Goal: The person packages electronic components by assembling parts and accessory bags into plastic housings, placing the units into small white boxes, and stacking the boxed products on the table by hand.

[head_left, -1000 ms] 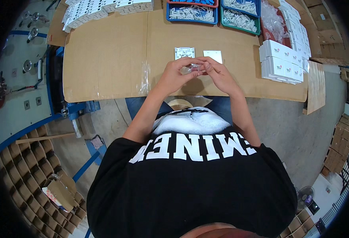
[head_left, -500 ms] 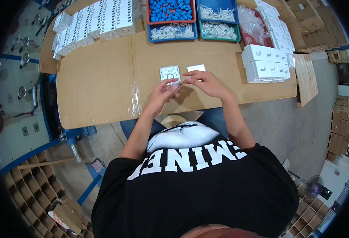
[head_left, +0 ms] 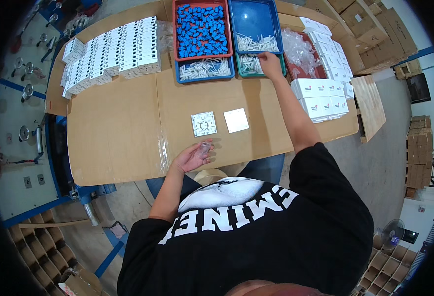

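My left hand point(head_left: 193, 156) rests near the table's front edge, fingers curled on a small clear plastic bag point(head_left: 205, 148). My right hand point(head_left: 269, 64) is stretched far forward over the green tray point(head_left: 250, 63), its fingers touching the small white parts in it. Two square white plates lie between the hands: one with a patterned face point(head_left: 204, 123) and one plain point(head_left: 236, 120).
The cardboard-covered table point(head_left: 118, 133) carries a red tray of blue parts point(head_left: 200, 29), a blue tray point(head_left: 257, 22), rows of white boxes point(head_left: 111, 52) at far left, stacked white boxes point(head_left: 320, 93) at right and clear bags point(head_left: 301, 47). Cartons stand around the floor.
My right hand left the spot beside my left hand and reached forward to the green tray. My left hand drew back toward the table's front edge with the clear bag.
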The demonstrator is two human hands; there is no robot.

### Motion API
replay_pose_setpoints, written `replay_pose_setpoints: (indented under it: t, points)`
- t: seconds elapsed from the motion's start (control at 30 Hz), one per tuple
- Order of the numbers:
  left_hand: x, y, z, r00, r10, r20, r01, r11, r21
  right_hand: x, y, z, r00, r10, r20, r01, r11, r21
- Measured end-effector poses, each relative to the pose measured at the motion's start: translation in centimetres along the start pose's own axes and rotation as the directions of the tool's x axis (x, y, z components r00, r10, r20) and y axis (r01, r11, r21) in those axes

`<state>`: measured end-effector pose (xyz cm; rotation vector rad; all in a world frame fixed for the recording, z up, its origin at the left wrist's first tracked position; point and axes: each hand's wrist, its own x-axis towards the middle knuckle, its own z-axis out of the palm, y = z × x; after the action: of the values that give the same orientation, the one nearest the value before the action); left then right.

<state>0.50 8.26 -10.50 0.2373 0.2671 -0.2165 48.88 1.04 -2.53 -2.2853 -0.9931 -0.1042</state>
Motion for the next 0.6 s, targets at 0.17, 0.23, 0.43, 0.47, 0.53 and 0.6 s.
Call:
replay_pose_setpoints:
  t: [0.17,0.23,0.43,0.47,0.53,0.6]
  points:
    - [0.4,0.7,0.9,0.997,-0.072,0.02,0.073,0.995,-0.063,6.4,0.4,1.3,0.998,-0.041,0.041,0.046,0.99,-0.135]
    - [0.6,0.8,0.9,0.992,-0.085,0.089,0.093,0.992,-0.091,8.1,1.9,1.4,0.989,-0.003,0.146,0.056,0.931,-0.361]
    - [0.6,1.0,1.2,0.991,-0.129,0.03,0.132,0.987,-0.093,11.4,1.0,3.1,0.954,0.133,0.269,-0.006,0.904,-0.428]
    - [0.6,1.1,1.2,0.991,-0.128,0.036,0.131,0.986,-0.103,11.5,0.3,3.5,0.953,0.159,0.258,-0.037,0.907,-0.42]
    - [0.4,1.2,1.4,0.991,-0.131,0.041,0.135,0.984,-0.114,11.6,-0.7,4.5,0.944,0.173,0.279,-0.043,0.907,-0.419]
    - [0.3,1.2,1.5,0.99,-0.134,0.034,0.137,0.983,-0.121,11.5,-1.1,5.7,0.957,0.21,0.198,-0.145,0.944,-0.297]
